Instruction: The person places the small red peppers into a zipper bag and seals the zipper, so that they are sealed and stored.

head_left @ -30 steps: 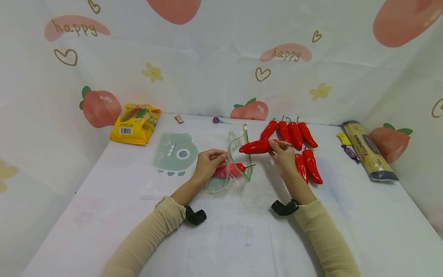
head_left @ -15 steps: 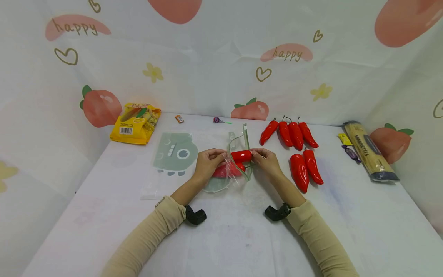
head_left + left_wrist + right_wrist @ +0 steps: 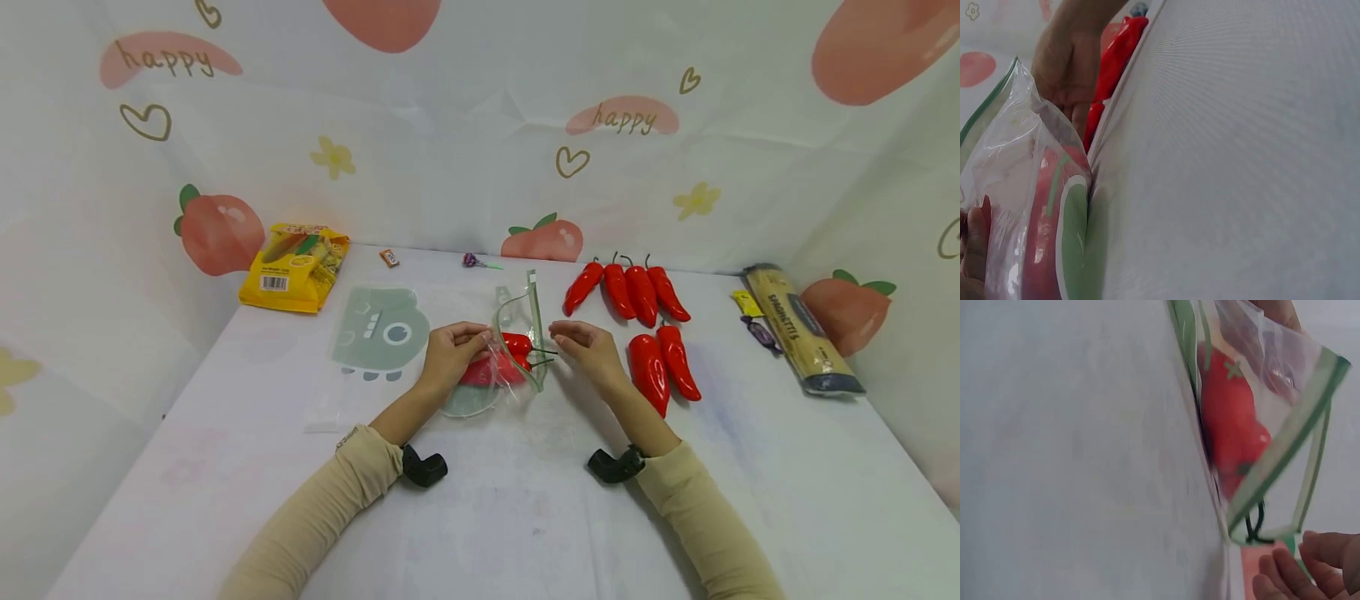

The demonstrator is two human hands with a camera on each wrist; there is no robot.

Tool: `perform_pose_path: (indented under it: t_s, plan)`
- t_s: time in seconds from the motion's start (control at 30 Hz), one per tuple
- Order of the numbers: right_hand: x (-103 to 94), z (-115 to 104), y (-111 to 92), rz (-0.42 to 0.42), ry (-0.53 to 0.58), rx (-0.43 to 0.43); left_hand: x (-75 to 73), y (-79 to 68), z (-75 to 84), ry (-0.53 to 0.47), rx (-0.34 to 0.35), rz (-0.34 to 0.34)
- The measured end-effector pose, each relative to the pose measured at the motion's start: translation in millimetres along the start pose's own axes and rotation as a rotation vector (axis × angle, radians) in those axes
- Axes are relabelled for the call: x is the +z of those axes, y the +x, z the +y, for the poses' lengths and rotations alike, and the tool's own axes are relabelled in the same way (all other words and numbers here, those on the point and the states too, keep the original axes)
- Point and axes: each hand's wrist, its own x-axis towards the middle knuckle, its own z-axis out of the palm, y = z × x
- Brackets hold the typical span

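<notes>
My left hand [image 3: 450, 358] pinches the upper edge of a clear zip bag [image 3: 536, 312] with a green zip strip, its mouth standing wide toward the right. Inside lie red chili peppers [image 3: 1227, 406], their dark stems [image 3: 546, 352] poking out past the opening. In the left wrist view the red body of a pepper [image 3: 1041, 234] shows through the plastic. Just right of the bag mouth, my right hand [image 3: 592, 354] is held with relaxed fingers and nothing in them. The right wrist view shows those fingers [image 3: 1329, 553] close to the stems, apart from them.
Several red peppers [image 3: 640, 296] lie in a row at the back right, with two more peppers [image 3: 648, 375] in front. A second printed bag [image 3: 375, 342] lies flat at left. Around the edges are a yellow snack bag [image 3: 288, 271], a spaghetti pack [image 3: 798, 325] and small candies [image 3: 762, 333].
My right hand brought a pepper left into the bag mouth, let it go inside, and drew back slightly right. My left hand kept its hold on the bag.
</notes>
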Motion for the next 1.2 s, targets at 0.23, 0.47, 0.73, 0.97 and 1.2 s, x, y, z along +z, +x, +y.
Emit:
perform_pose_path:
  t_s: [0.23,0.47,0.73,0.97,1.2]
  plan:
    - [-41.3,5.7,-16.0,0.142,0.121,-0.02,0.8,0.4,-0.3,-0.012,-0.006,0.001]
    - [-79.4,9.6,-28.9,0.339,0.177,0.067,0.7,0.4,-1.1,-0.002,-0.006,-0.002]
    - [-90.1,14.3,-31.9,0.244,-0.014,0.177,0.5,0.1,-1.5,-0.003,-0.005,-0.002]
    - [-84.7,17.4,-24.5,0.158,-0.079,0.225,0.6,-0.4,-1.3,-0.011,-0.004,0.004]
    - [-76.8,20.1,-20.1,0.097,-0.162,0.285,1.0,-0.3,-1.1,-0.013,-0.002,0.007]
